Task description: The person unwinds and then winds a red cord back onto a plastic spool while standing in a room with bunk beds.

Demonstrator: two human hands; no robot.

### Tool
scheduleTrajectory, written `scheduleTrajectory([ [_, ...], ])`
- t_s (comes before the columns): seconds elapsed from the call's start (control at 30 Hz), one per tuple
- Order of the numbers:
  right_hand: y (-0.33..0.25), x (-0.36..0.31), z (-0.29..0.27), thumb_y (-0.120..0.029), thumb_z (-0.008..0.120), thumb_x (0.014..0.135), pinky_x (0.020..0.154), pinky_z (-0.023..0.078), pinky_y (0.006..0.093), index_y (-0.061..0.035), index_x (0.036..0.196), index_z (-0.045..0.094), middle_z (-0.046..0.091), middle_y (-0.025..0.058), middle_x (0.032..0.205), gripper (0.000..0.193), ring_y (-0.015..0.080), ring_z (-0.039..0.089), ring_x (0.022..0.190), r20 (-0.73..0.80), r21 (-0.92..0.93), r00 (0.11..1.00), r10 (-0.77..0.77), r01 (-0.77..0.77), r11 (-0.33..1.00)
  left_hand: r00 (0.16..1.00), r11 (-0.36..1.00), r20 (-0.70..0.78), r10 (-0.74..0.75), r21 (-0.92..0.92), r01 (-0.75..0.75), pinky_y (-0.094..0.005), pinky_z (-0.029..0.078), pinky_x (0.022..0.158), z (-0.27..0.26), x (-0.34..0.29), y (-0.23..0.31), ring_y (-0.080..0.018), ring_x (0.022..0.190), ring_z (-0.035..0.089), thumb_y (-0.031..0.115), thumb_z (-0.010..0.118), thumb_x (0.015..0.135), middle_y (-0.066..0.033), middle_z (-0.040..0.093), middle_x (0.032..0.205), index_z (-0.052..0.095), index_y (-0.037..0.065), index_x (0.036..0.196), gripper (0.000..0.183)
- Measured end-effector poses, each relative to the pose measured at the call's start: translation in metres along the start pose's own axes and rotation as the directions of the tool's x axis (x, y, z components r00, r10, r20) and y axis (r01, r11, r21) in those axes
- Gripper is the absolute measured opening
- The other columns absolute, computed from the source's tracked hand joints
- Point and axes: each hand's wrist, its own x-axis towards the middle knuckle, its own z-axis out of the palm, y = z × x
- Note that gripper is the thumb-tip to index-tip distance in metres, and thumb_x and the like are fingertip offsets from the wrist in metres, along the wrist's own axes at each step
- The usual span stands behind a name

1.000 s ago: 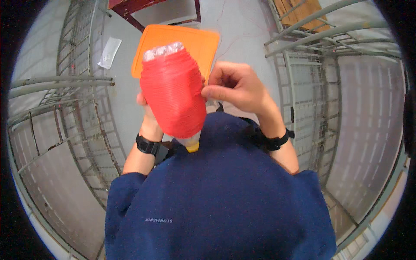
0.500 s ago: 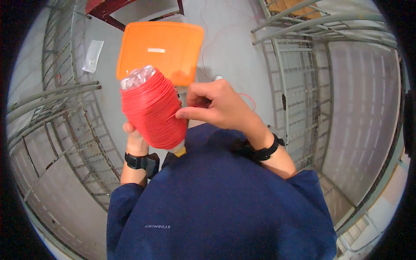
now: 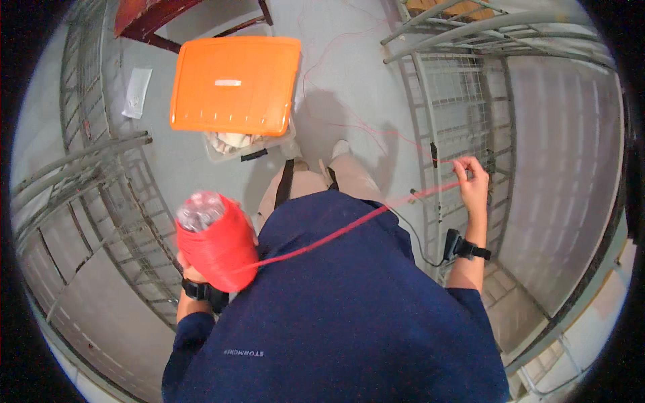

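A clear plastic bottle wound thickly with red string (image 3: pixel 218 245) is in my left hand (image 3: pixel 193 271), tilted with its clear end upward. Much of that hand is hidden behind the windings. Out to the right, my right hand (image 3: pixel 474 178) pinches the red strand between thumb and fingers. From the windings the strand (image 3: pixel 349 227) runs slackly across the front of my dark blue shirt to the pinch, smeared by motion. Beyond the right hand's fingers, more of it trails down to the floor.
An orange-lidded storage box (image 3: pixel 235 84) with white cloth inside stands on the grey floor ahead. Thin red string (image 3: pixel 329 124) lies loosely beside it. Metal bed frames (image 3: pixel 463 101) flank both sides. A dark red wooden stool (image 3: pixel 151 23) and a white packet (image 3: pixel 137 93) are at the far left.
My right hand has swung from beside the bottle far out to the right, drawing a length of red string. The bottle in my left hand has moved lower and slightly left.
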Motion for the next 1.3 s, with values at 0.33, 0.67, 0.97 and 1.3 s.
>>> scheduleTrajectory([
  [0.33, 0.264, -0.096, -0.014, -0.019, 0.062, 0.095, 0.070, 0.048, 0.0283, -0.0007, 0.093, 0.059, 0.066, 0.0059, 0.079, 0.018, 0.0126, 0.063, 0.076, -0.242, 0.178, 0.884, 0.401, -0.365, 0.914, 0.991, 0.985, 0.129, 0.034, 0.163, -0.055, -0.0482, 0.054, 0.074, 0.077, 0.033, -0.042, -0.0402, 0.088, 0.062, 0.056, 0.083, 0.049, -0.0226, 0.060, 0.108, 0.045, 0.000, 0.131, 0.107],
  [0.67, 0.361, -0.087, 0.007, -0.019, 0.062, 0.095, 0.070, 0.049, 0.0278, -0.0008, 0.095, 0.062, 0.067, 0.0064, 0.079, 0.019, 0.0142, 0.063, 0.074, 0.072, 0.464, 0.926, 0.371, -0.361, 0.809, 0.969, 0.534, 0.019, 0.245, 0.832, -0.151, -0.0437, 0.053, 0.085, 0.007, 0.003, -0.083, -0.0332, 0.100, 0.063, 0.040, 0.078, 0.071, -0.0185, 0.063, 0.113, 0.050, 0.001, 0.129, 0.075],
  [0.97, 0.295, -0.007, 0.031, -0.028, 0.055, 0.099, 0.071, 0.048, 0.0262, -0.0019, 0.095, 0.064, 0.067, 0.0047, 0.079, 0.027, 0.0127, 0.061, 0.071, 0.222, 0.362, 0.832, 0.509, -0.555, 0.749, 0.930, 0.190, 0.026, 0.368, 0.976, -0.103, -0.0422, 0.052, 0.089, -0.041, 0.024, -0.085, -0.0308, 0.105, 0.063, 0.036, 0.076, 0.077, -0.0173, 0.064, 0.116, 0.051, 0.001, 0.130, 0.068],
  [1.3, 0.250, 0.112, 0.085, -0.030, 0.053, 0.099, 0.064, 0.051, 0.0274, -0.0023, 0.101, 0.064, 0.067, 0.0065, 0.078, 0.030, 0.0146, 0.064, 0.070, 0.355, 0.369, 0.742, 0.569, -0.670, 0.644, 0.966, 0.783, -0.052, 0.252, 0.599, -0.171, -0.0443, 0.053, 0.086, 0.017, 0.218, 0.002, -0.0338, 0.101, 0.063, 0.047, 0.080, 0.064, -0.0195, 0.061, 0.114, 0.046, 0.001, 0.133, 0.090],
])
